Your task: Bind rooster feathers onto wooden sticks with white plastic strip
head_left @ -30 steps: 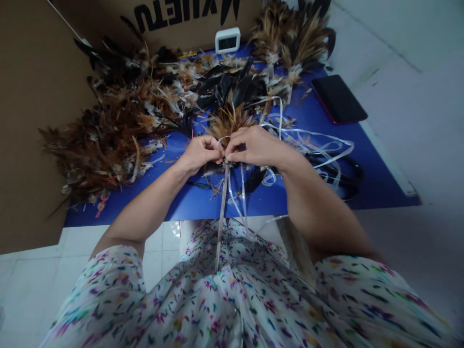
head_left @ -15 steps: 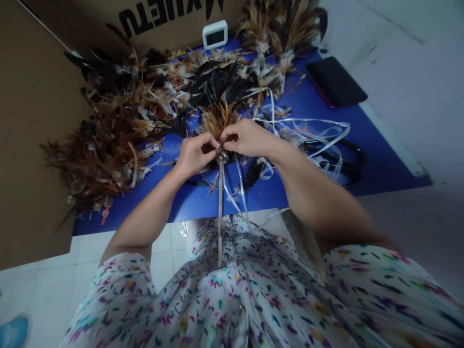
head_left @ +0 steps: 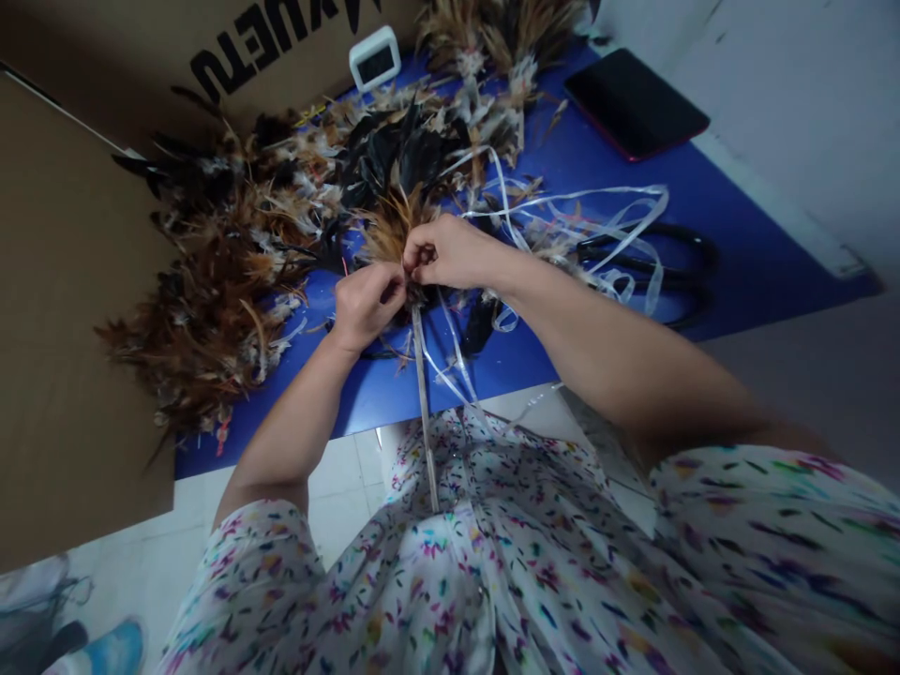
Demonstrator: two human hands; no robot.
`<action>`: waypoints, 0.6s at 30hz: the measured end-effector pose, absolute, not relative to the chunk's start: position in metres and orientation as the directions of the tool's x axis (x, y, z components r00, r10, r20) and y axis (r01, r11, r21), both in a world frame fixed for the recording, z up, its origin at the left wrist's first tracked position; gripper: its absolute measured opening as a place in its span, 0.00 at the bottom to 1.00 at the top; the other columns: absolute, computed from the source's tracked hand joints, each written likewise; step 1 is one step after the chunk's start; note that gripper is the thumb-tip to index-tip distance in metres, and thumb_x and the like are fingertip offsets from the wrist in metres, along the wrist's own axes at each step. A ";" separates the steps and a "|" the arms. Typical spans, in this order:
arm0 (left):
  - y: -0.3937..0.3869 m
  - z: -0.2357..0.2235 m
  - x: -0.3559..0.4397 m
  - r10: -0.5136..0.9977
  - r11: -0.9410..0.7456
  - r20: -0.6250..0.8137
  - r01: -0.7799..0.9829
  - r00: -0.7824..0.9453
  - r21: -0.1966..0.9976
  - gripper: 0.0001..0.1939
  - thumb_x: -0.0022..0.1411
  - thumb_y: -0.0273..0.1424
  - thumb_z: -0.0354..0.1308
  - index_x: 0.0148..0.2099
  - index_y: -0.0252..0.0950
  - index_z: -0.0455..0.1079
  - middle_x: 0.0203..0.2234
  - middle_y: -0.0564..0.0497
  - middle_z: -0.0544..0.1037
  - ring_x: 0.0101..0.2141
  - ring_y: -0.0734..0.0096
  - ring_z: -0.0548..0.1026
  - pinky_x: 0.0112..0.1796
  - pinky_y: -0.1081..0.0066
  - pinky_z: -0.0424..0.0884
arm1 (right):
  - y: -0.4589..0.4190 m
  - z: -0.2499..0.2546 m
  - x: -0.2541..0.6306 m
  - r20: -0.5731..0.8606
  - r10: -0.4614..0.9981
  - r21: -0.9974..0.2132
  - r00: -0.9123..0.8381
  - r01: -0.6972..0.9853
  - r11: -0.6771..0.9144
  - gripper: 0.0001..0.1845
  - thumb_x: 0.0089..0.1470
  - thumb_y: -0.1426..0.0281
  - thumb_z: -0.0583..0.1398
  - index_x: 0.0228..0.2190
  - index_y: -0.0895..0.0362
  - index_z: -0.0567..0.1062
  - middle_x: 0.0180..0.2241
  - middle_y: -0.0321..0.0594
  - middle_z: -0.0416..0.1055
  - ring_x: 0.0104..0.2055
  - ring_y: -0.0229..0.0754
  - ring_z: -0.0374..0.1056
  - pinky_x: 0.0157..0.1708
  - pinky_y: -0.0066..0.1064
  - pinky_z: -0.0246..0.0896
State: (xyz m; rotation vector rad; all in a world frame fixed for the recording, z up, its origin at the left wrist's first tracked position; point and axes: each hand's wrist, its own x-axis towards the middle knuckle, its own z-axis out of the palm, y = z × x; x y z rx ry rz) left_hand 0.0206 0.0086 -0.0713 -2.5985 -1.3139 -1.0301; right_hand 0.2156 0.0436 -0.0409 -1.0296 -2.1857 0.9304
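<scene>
My left hand (head_left: 367,302) and my right hand (head_left: 450,251) meet with pinched fingertips at the base of a brown feather bunch (head_left: 389,228). What lies between the fingertips is too small to make out. A thin stick (head_left: 424,398) runs from beneath the bunch down to my lap. Long black feathers (head_left: 394,145) fan out just beyond the brown ones. Strands of clear plastic ribbon (head_left: 460,361) hang beside the stick, and more of this ribbon lies in loops to the right.
Piles of loose feathers (head_left: 211,319) cover the left of the blue table (head_left: 759,262). A small white digital clock (head_left: 375,58) stands at the back before a cardboard box (head_left: 295,56). At the right lie a black tablet-like device (head_left: 637,103) and a black looped object (head_left: 675,253).
The head view has shifted and tilted, so the table appears turned. Both hands stay pinched together at the feather base, with the fingers slightly rearranged.
</scene>
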 end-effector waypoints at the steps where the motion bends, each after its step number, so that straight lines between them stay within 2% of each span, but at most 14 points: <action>1: 0.009 -0.073 0.020 0.679 -0.651 0.600 0.726 0.424 0.223 0.01 0.58 0.29 0.58 0.34 0.37 0.70 0.28 0.52 0.79 0.29 0.76 0.76 0.35 0.75 0.70 | 0.044 -0.041 0.215 0.174 0.815 -0.780 -0.552 0.428 0.457 0.10 0.45 0.78 0.61 0.32 0.61 0.80 0.30 0.39 0.76 0.33 0.37 0.69 0.36 0.31 0.61; 4: 0.010 -0.075 0.017 0.652 -0.664 0.628 0.719 0.424 0.205 0.04 0.60 0.31 0.57 0.33 0.38 0.69 0.30 0.49 0.80 0.31 0.73 0.78 0.36 0.73 0.72 | 0.046 -0.040 0.216 0.165 0.817 -0.807 -0.553 0.400 0.434 0.10 0.46 0.77 0.61 0.32 0.60 0.81 0.29 0.39 0.76 0.33 0.38 0.70 0.35 0.31 0.63; 9: 0.010 -0.076 0.016 0.695 -0.618 0.620 0.742 0.363 0.259 0.11 0.62 0.38 0.59 0.30 0.38 0.66 0.32 0.48 0.81 0.35 0.70 0.80 0.39 0.69 0.74 | 0.047 -0.037 0.218 0.166 0.807 -0.835 -0.568 0.355 0.421 0.08 0.49 0.73 0.62 0.32 0.55 0.81 0.30 0.38 0.78 0.34 0.40 0.71 0.34 0.33 0.65; 14: 0.009 -0.078 0.017 0.711 -0.591 0.631 0.749 0.310 0.298 0.13 0.62 0.41 0.59 0.30 0.39 0.64 0.31 0.48 0.81 0.36 0.69 0.80 0.40 0.67 0.74 | 0.047 -0.033 0.219 0.136 0.792 -0.856 -0.595 0.331 0.396 0.10 0.48 0.80 0.61 0.28 0.54 0.80 0.30 0.36 0.79 0.33 0.39 0.71 0.36 0.33 0.66; 18: 0.007 -0.079 0.018 0.750 -0.550 0.611 0.752 0.252 0.365 0.13 0.61 0.40 0.60 0.31 0.39 0.64 0.32 0.49 0.80 0.37 0.69 0.80 0.40 0.68 0.75 | 0.048 -0.034 0.220 0.150 0.777 -0.845 -0.611 0.329 0.422 0.11 0.49 0.80 0.61 0.30 0.54 0.80 0.31 0.36 0.78 0.34 0.38 0.71 0.37 0.33 0.66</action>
